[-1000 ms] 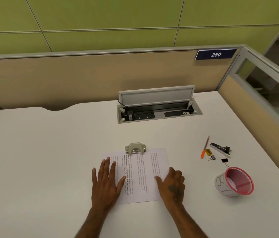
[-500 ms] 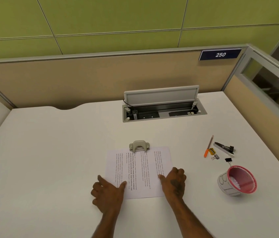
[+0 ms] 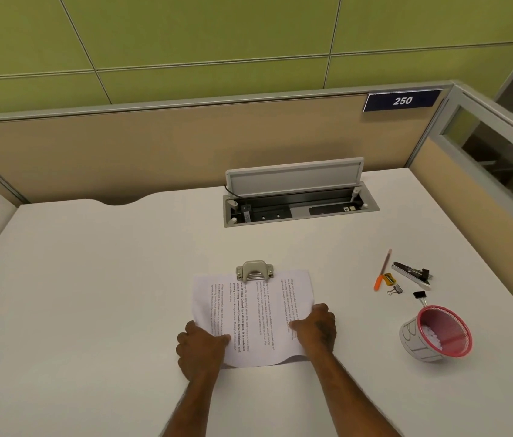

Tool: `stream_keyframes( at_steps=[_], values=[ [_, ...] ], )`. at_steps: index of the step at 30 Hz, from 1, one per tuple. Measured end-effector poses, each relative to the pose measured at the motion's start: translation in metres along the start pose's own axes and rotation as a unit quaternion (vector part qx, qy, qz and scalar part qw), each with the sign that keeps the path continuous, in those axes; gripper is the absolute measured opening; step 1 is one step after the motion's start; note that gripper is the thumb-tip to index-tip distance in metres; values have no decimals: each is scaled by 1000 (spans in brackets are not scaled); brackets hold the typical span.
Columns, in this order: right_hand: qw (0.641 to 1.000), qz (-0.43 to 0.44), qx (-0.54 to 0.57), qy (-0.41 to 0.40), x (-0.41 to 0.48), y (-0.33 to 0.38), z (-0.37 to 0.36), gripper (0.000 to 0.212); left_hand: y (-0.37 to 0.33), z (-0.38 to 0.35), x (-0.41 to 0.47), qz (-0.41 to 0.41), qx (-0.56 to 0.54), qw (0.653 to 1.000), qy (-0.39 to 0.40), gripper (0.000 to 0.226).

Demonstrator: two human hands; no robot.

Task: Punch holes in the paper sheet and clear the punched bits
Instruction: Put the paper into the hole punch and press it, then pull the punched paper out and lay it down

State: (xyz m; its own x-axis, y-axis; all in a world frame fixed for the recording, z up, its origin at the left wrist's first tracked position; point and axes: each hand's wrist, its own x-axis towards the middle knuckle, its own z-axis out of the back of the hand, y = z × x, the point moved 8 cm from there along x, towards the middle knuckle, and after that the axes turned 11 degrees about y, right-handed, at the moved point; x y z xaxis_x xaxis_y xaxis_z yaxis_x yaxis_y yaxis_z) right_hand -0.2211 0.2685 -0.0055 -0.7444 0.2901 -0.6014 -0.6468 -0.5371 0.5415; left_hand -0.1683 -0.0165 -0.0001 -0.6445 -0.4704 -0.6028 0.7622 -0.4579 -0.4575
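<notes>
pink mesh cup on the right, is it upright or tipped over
Tipped. The pink mesh cup lies on its side on the desk, its open mouth facing the camera, with small white bits visible inside.

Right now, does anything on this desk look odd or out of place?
Little stands out. The paper sheet bows up off the desk along its near edge, gripped by the left hand and right hand. The pink mesh cup sits tilted, white bits inside.

A dark blue sign (image 3: 402, 100) on the partition's top edge reads "250" in white. The paper sheet (image 3: 253, 313) carries printed paragraphs, some bold, too small to read reliably.
</notes>
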Motion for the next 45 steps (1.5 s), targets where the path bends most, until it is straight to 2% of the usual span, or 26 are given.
stream_keyframes(
  at_steps=[5, 8, 11, 14, 17, 22, 25, 32, 41, 45],
  values=[
    [999, -10, 25, 30, 3, 0, 2, 63, -1, 3, 6, 8, -46, 999, 26, 75],
    [999, -16, 29, 31, 5, 1, 7, 63, 0, 6, 8, 14, -45, 999, 25, 81],
    [998, -4, 50, 34, 10, -1, 10, 54, 3, 8, 14, 13, -61, 997, 39, 85],
    [996, 11, 78, 39, 14, -5, 13, 36, 9, 13, 21, 20, -72, 996, 46, 86],
    [995, 23, 85, 51, 20, -8, 15, 18, 13, 20, 29, 8, -78, 996, 50, 71],
    [994, 23, 79, 66, 25, -12, 16, 19, 10, 30, 37, -38, -67, 996, 55, 31],
    [994, 24, 80, 71, 26, -15, 16, 19, 12, 31, 39, -56, -84, 993, 62, 20],
    [989, 26, 126, 74, 17, -26, 16, 14, 34, 27, 36, -71, -141, 983, 95, 10],
    [981, 36, 162, 104, -11, -53, 6, 12, 77, 21, 19, -89, -204, 965, 140, 14],
    [971, 50, 189, 139, -23, -57, 6, 15, 90, 19, 1, -88, -248, 956, 134, 15]
  ],
)
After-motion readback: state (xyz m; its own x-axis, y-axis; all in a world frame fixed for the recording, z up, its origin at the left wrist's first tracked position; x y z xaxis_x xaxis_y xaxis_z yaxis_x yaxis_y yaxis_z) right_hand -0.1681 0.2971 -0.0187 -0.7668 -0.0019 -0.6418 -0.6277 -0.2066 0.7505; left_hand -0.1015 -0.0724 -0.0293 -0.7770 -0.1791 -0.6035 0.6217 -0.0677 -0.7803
